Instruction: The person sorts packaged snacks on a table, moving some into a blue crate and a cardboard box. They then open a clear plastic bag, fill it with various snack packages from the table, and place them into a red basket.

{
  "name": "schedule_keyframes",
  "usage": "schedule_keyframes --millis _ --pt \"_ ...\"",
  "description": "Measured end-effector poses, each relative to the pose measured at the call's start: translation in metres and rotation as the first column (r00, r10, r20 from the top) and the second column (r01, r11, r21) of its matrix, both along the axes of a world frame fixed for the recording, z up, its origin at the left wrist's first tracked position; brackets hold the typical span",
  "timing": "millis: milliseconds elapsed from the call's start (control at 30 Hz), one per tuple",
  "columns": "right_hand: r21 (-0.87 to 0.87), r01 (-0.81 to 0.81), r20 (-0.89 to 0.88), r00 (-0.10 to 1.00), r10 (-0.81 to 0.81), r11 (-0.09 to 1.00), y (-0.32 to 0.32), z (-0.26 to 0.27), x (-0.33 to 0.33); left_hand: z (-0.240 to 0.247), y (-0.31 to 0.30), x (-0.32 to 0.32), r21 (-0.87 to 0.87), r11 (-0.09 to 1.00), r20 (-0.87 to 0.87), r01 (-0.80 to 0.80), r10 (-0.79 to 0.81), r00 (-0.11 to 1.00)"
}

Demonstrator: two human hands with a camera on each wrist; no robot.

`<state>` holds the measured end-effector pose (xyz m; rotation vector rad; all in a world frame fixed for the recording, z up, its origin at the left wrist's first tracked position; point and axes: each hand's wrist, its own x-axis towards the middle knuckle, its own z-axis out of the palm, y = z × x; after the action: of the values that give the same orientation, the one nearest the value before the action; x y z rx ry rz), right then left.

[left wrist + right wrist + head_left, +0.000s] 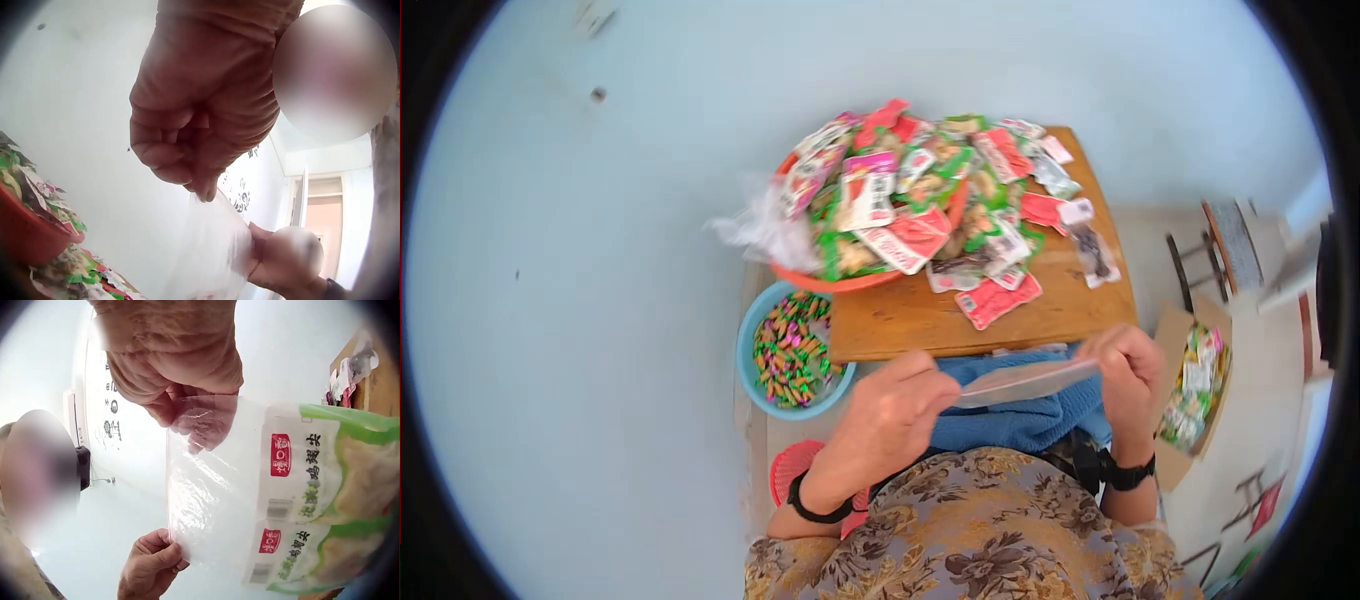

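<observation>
In the head view a clear plastic bag (1030, 383) stretches between my two hands in front of the table. My left hand (897, 412) pinches one top corner of it, and my right hand (1122, 368) grips the opposite corner. From the right wrist the bag (206, 506) shows flat and see-through, with green-and-white snack packets (306, 481) in its lower part. The pinching fingertips (203, 192) of the left hand show in the left wrist view, where the bag (206, 256) hangs below them.
A wooden table (1080, 310) bears a heaped red basket (850, 285) and several loose snack packets (998, 298). On the floor, a blue basin (750, 375) holds small wrapped pieces. A cardboard box (1215, 400) of packets stands at the right. Blue cloth (1020, 425) covers the lap.
</observation>
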<state>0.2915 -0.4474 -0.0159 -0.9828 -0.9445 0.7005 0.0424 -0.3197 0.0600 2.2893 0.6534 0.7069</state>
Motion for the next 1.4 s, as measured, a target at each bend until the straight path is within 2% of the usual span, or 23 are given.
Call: schedule_keyframes --millis 33,67,100,133,200,333,400,467,533,667,733,833,900,933,1000,1100,1267,1367,1400 --pt "-0.007 0.020 -0.004 1.000 -0.020 1.000 -0.002 0.000 0.000 -0.001 -0.001 -0.003 -0.002 0.999 0.011 -0.054 0.054 0.998" --pt "-0.019 0.042 -0.009 0.999 -0.042 0.999 0.000 0.003 -0.001 -0.002 -0.001 -0.006 0.021 0.999 -0.020 -0.036 0.036 0.999" --pt "-0.033 -0.006 -0.001 1.000 0.006 0.999 0.003 0.009 -0.005 -0.004 -0.002 -0.010 0.034 0.999 -0.054 -0.012 0.014 0.998" --pt "-0.066 0.001 0.006 1.000 -0.001 0.998 0.004 0.013 -0.008 -0.008 -0.002 -0.013 0.017 0.999 -0.046 -0.049 0.050 0.998" --pt "-0.099 -0.008 0.024 1.000 0.010 0.995 0.008 0.016 -0.013 -0.012 0.002 -0.019 0.048 0.999 -0.181 0.017 -0.008 0.984" --pt "-0.125 -0.046 0.117 0.991 0.061 0.991 0.011 0.012 -0.015 -0.008 -0.002 -0.015 0.149 0.985 -0.107 -0.084 0.101 0.989" --pt "-0.139 -0.079 0.146 0.984 0.099 0.987 0.011 0.011 -0.021 -0.012 -0.009 -0.002 0.230 0.967 0.028 -0.111 0.107 0.994" --pt "-0.140 -0.055 0.186 0.979 0.081 0.989 0.012 0.012 -0.022 -0.017 -0.019 0.013 0.273 0.961 0.026 -0.035 0.029 0.999" --pt "-0.158 -0.079 0.202 0.973 0.111 0.984 0.013 0.009 -0.018 -0.041 -0.028 0.034 0.231 0.973 0.115 0.013 -0.040 0.993" --pt "-0.216 -0.108 0.192 0.970 0.151 0.970 0.012 0.014 -0.017 -0.052 -0.030 0.045 0.232 0.968 0.193 -0.100 0.055 0.980" --pt "-0.232 -0.108 0.194 0.969 0.155 0.967 0.012 0.015 -0.016 -0.052 -0.030 0.044 0.223 0.962 0.317 -0.160 0.084 0.945" --pt "-0.250 -0.088 0.158 0.979 0.131 0.964 0.014 0.016 -0.021 -0.050 -0.033 0.044 0.295 0.938 0.257 -0.179 0.103 0.961" --pt "-0.228 -0.060 0.304 0.944 0.130 0.972 0.017 0.017 -0.025 -0.053 -0.034 0.044 0.280 0.941 0.315 -0.188 0.095 0.944" --pt "-0.227 -0.047 0.310 0.943 0.118 0.973 0.017 0.016 -0.024 -0.054 -0.034 0.045 0.267 0.944 0.366 -0.196 0.088 0.926" --pt "-0.274 -0.087 0.334 0.925 0.180 0.958 0.013 0.016 -0.020 -0.056 -0.033 0.048 0.283 0.943 0.343 -0.178 0.074 0.937" --pt "-0.270 -0.047 0.327 0.935 0.137 0.962 0.013 0.015 -0.024 -0.058 -0.034 0.048 0.317 0.930 0.307 -0.186 0.086 0.948" --pt "-0.292 -0.094 0.228 0.960 0.165 0.952 0.017 0.008 -0.012 -0.062 -0.035 0.057 0.397 0.886 0.240 -0.242 0.154 0.958" --pt "-0.293 -0.164 0.194 0.954 0.227 0.942 0.024 0.004 -0.001 -0.069 -0.034 0.062 0.392 0.871 0.289 -0.296 0.189 0.938" --pt "-0.313 -0.172 0.177 0.956 0.236 0.934 0.026 0.002 0.003 -0.068 -0.031 0.061 0.347 0.898 0.291 -0.270 0.170 0.941"
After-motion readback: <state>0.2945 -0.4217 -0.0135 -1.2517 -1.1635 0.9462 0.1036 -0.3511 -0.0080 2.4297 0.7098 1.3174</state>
